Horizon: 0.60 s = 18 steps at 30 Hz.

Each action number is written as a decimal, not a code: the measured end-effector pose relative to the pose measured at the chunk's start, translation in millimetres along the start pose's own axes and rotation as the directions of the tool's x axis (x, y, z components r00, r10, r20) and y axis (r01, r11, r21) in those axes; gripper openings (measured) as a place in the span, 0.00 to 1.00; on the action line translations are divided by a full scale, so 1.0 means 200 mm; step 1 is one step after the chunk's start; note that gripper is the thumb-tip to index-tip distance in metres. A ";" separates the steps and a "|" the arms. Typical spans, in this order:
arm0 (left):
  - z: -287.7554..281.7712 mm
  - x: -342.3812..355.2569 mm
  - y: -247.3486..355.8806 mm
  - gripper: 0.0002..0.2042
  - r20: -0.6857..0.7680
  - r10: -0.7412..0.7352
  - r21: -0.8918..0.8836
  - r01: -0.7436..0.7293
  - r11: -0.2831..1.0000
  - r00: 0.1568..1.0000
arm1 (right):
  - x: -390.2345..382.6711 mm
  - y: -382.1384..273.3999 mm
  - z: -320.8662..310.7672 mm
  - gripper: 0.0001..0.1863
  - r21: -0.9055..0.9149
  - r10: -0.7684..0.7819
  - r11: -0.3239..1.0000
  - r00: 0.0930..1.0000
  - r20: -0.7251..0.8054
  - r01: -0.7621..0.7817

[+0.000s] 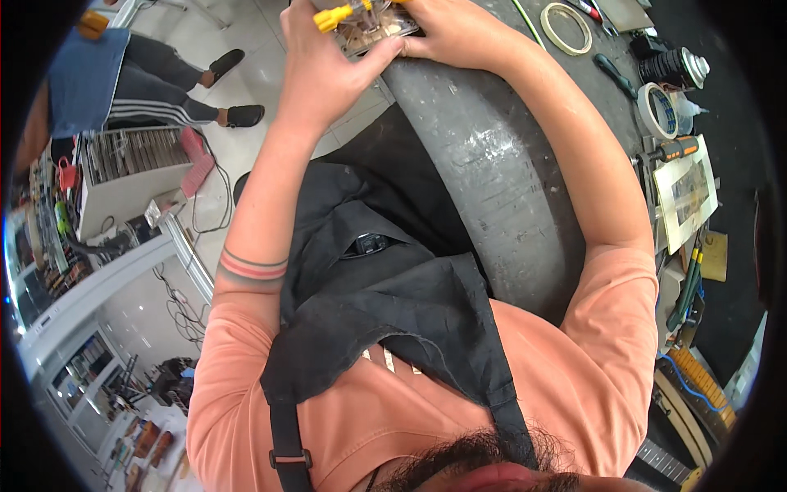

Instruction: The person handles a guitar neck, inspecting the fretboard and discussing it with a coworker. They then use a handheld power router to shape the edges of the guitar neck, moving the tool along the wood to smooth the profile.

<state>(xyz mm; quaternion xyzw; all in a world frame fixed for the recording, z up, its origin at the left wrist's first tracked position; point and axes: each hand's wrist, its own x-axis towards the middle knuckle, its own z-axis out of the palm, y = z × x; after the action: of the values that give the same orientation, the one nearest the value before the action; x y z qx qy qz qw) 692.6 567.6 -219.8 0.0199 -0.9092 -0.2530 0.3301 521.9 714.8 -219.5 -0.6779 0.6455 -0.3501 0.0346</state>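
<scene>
At the top of the head view, partly cut off, is a small flat workpiece (375,34) with a shiny edge and a yellow-handled clamp (336,18) on it, over the curved edge of the dark, worn bench (484,164). My left hand (332,70) grips the workpiece from the left, its thumb reaching along the near edge. My right hand (447,33) holds it from the right, fingers curled and partly hidden, its thumb close to the left one. My forearms reach up either side of my black apron.
On the bench's right are tape rolls (566,29), a dark screwdriver (615,78), a black can (670,70), an orange-and-black tool (677,148) and a pale framed plate (684,193). A co-worker's legs (172,98) stand at upper left near a cluttered shelf (123,176) and loose cables.
</scene>
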 end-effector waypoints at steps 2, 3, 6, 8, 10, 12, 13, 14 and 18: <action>0.00 -0.01 0.04 0.35 0.033 -0.124 -0.077 0.126 0.989 0.992 | 0.00 -0.01 -0.01 0.39 0.026 0.032 0.999 0.999 0.037 -0.033; 0.00 -0.01 0.04 0.35 0.012 -0.121 -0.072 0.121 0.990 0.993 | 0.00 -0.01 -0.01 0.38 -0.006 0.077 0.997 0.995 0.060 -0.076; 0.00 -0.03 0.03 0.36 0.044 -0.162 -0.011 0.163 0.987 0.986 | -0.01 0.00 0.00 0.39 -0.016 0.041 0.999 0.999 0.020 -0.041; 0.01 -0.04 0.01 0.38 0.022 -0.118 0.032 0.117 0.993 0.993 | -0.01 0.00 0.00 0.38 -0.012 0.013 1.000 0.999 0.029 -0.013; 0.03 -0.07 0.00 0.38 -0.019 -0.096 0.045 0.097 0.994 0.995 | -0.01 0.00 0.00 0.37 -0.043 0.041 0.998 0.997 0.071 -0.038; 0.03 -0.06 -0.02 0.40 0.070 -0.124 0.057 0.120 0.991 0.990 | -0.02 0.01 0.00 0.37 -0.051 0.041 0.998 0.997 0.067 -0.038; 0.03 -0.06 -0.01 0.40 0.082 -0.133 0.049 0.130 0.990 0.988 | -0.02 0.00 0.00 0.37 -0.041 0.041 0.998 0.997 0.063 -0.039; 0.03 -0.05 -0.01 0.41 0.091 -0.142 0.043 0.138 0.989 0.986 | -0.02 0.00 0.00 0.37 -0.031 0.043 0.999 0.997 0.059 -0.041; 0.04 -0.04 0.00 0.42 -0.015 -0.101 0.022 0.101 0.995 0.995 | -0.02 -0.01 0.00 0.37 -0.018 0.059 0.998 0.995 0.079 -0.058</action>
<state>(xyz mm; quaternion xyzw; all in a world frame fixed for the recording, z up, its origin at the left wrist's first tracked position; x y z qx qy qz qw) 694.6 572.6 -229.7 0.0713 -0.9076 -0.2586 0.3229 523.6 718.5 -219.7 -0.6723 0.6660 -0.3165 0.0652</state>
